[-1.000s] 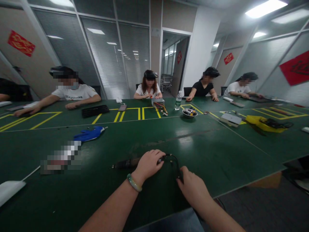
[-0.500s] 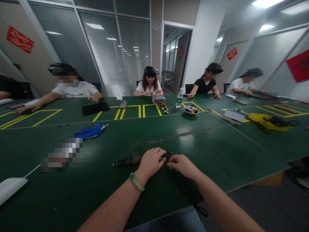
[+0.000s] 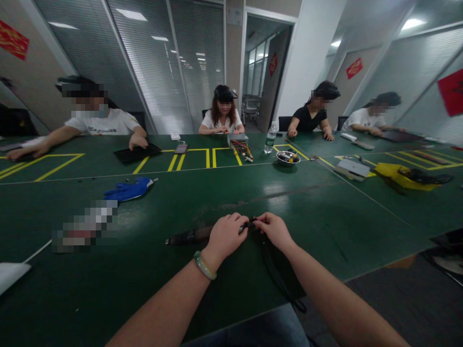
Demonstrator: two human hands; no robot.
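Observation:
My left hand [image 3: 227, 235] is closed over the right end of a dark rod-shaped tool [image 3: 188, 236] that lies on the green table [image 3: 325, 212]. My right hand [image 3: 275, 230] pinches a black cable [image 3: 275, 270] right where it meets the tool, its fingertips almost touching those of my left hand. The cable runs from the tool back toward me and over the table's near edge. A green bangle [image 3: 204, 266] is on my left wrist.
A blue glove [image 3: 127, 189] lies to the left. Farther off are a black keyboard [image 3: 137, 153], a metal bowl [image 3: 288, 157], a water bottle [image 3: 269, 138], a box with wires [image 3: 238, 142] and a yellow tray [image 3: 405, 176]. Several people sit around the far side.
My right hand moved up from the cable loop near the table edge to the tool's end beside my left hand. The cable now hangs straighter. The view tilted down slightly.

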